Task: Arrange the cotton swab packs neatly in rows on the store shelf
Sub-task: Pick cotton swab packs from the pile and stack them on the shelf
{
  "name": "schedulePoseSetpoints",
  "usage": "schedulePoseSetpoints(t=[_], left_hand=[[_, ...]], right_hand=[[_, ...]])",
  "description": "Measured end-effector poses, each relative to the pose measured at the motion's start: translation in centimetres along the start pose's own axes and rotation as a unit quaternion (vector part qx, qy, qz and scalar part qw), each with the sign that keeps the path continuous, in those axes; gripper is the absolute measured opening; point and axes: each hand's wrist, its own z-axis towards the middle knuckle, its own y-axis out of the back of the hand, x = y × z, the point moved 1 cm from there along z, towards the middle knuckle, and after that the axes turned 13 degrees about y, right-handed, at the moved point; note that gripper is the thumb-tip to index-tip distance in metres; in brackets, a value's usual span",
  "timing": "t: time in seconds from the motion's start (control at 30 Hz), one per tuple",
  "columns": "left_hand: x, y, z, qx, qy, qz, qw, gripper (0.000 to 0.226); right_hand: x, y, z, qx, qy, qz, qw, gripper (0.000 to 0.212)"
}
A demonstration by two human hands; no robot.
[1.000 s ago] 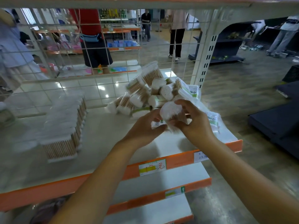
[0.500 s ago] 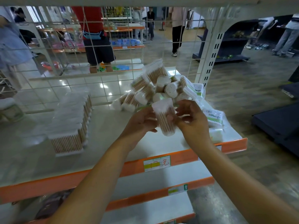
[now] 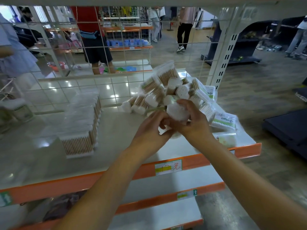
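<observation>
Both hands meet over the right half of the shelf (image 3: 116, 146), just in front of a loose heap of cotton swab packs (image 3: 159, 90). The right hand (image 3: 192, 123) curls its fingers round one pack (image 3: 177, 112), a clear plastic tub whose round white end of packed cotton tips faces up; the lower part of that pack is hidden behind the fingers. The left hand (image 3: 149, 130) bends in against the pack's underside, but its fingertips are tucked out of sight, so whether it truly grips the pack cannot be told. The heap lies near the shelf's back right corner, tubs tumbled at all angles, with pale wooden sticks showing through glossy walls. At its right, flat soft bags with green labels (image 3: 224, 120) reach toward the shelf's right edge; their print is too blurred to read. Toward the left, a neat row of packs (image 3: 81, 128) runs from near the front edge toward the back, smeared by motion blur. The shelf is smooth and pale with an orange front lip carrying a price tag (image 3: 167, 167), and a white wire grid (image 3: 116, 47) backs it.
</observation>
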Motion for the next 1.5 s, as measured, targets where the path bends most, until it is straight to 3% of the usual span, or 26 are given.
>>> schedulePoseSetpoints(t=[0.13, 0.4, 0.83, 1.1, 1.33, 1.5], left_hand=[[0.5, 2.3, 0.0, 0.030, 0.005, 0.101, 0.994, 0.021], [3.5, 9.5, -1.0, -0.037, 0.038, 0.229, 0.972, 0.037], [11.4, 24.2, -5.1, -0.096, 0.098, 0.258, 0.956, 0.033], [16.7, 33.3, -8.3, -0.136, 0.130, 0.247, 0.951, 0.031], [20.2, 37.1, -10.6, -0.136, 0.152, 0.271, 0.941, 0.032], [21.4, 38.7, -11.4, -0.133, 0.122, 0.293, 0.939, 0.031]], right_hand=[[0.2, -0.3, 0.8, 0.014, 0.003, -0.014, 1.000, 0.048], [2.7, -4.4, 3.3, 0.047, 0.057, -0.039, 0.996, 0.053], [10.3, -20.1, 4.8, 0.151, 0.108, -0.015, 0.983, 0.069], [13.6, -31.8, 5.1, 0.227, 0.120, -0.029, 0.966, 0.059], [12.3, -41.4, 4.1, 0.232, 0.118, -0.063, 0.963, 0.057], [11.3, -45.0, 3.9, 0.222, 0.120, -0.104, 0.962, 0.054]])
